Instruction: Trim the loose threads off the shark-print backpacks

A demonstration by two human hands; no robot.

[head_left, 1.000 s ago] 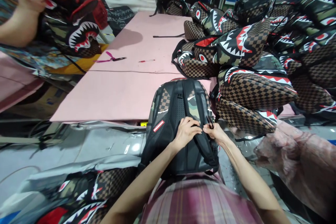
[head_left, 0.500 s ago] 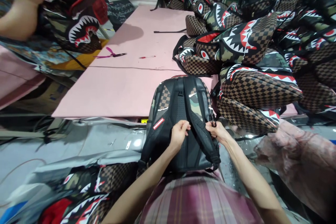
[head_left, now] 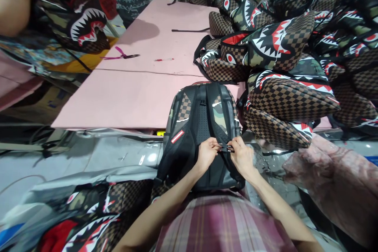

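Note:
A black backpack (head_left: 183, 153) with checkered and camouflage patches and a red label leans against the table edge, its strap side facing me. Over its right shoulder strap my two hands nearly meet. My right hand (head_left: 241, 157) is closed on a small dark metal tool (head_left: 226, 148), whose tips point left. My left hand (head_left: 207, 152) pinches something thin and too small to make out, right at the tool's tips.
Shark-mouth backpacks (head_left: 292, 98) are heaped on the right of the pink table (head_left: 130, 98). Purple-handled pliers (head_left: 121, 54) and a red pen (head_left: 164, 60) lie farther back. At the upper left, a person's arm (head_left: 14, 8) is beside another bag. More bags (head_left: 126, 201) sit lower left.
My right hand has moved left from the backpack's side edge, bringing the dark tool to my left hand. My left hand has shifted slightly right. The view has shifted a little.

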